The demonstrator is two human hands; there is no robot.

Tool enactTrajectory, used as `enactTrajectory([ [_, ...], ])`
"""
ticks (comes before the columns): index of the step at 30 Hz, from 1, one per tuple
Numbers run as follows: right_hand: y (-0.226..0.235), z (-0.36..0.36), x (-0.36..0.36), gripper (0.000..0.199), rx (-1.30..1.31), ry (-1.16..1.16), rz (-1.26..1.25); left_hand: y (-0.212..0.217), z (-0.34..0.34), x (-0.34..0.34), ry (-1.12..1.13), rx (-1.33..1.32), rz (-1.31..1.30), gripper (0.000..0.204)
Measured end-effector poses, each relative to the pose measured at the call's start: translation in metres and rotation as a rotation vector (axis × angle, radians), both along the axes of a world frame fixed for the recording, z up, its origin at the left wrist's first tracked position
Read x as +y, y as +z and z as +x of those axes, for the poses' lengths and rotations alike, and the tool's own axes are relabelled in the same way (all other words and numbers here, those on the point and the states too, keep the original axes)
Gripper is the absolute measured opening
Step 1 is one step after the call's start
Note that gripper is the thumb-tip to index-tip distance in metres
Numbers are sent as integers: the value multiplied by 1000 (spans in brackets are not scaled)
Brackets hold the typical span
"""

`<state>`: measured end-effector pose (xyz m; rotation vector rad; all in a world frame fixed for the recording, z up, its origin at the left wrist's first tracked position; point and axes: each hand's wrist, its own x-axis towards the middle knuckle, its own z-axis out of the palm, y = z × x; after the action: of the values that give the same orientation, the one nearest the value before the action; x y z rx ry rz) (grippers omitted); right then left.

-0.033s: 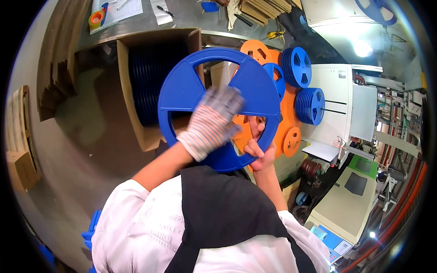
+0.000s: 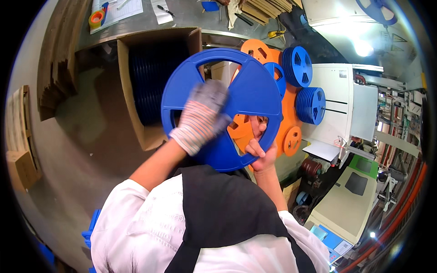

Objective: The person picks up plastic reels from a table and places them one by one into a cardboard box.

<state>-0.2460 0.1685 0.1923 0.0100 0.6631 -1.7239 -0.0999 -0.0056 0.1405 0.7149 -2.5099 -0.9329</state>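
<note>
A big blue plastic reel with wedge-shaped openings is held up before my chest. My bare right hand grips its lower right rim, the thumb on the near face and other fingers showing through an opening. My left hand, in a striped grey-and-white glove, lies across the middle of the reel with its fingers stretched out and thumb apart, somewhat blurred. Behind and left of the reel stands an open cardboard box holding a row of dark blue reels.
Orange reels and stacks of blue reels sit on an orange stand to the right. A metal bench at the far side carries tape, papers and a pen. Flattened cardboard leans at the left; a beige-and-green machine stands right.
My left hand has slid a little to the left across the reel. The reel has shifted slightly to the right, with my right hand still on its rim.
</note>
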Motion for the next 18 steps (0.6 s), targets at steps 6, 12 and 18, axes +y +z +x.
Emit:
enactTrajectory([
  [6, -8, -5, 14, 32, -37, -130, 72, -152, 54, -25, 548, -171, 133, 59],
  [12, -11, -18, 2, 37, 2, -195, 86, -143, 76, -24, 727, -80, 83, 53],
  [18, 7, 8, -54, 49, 341, -78, 136, -68, 32, 5, 358, 171, 602, 57],
])
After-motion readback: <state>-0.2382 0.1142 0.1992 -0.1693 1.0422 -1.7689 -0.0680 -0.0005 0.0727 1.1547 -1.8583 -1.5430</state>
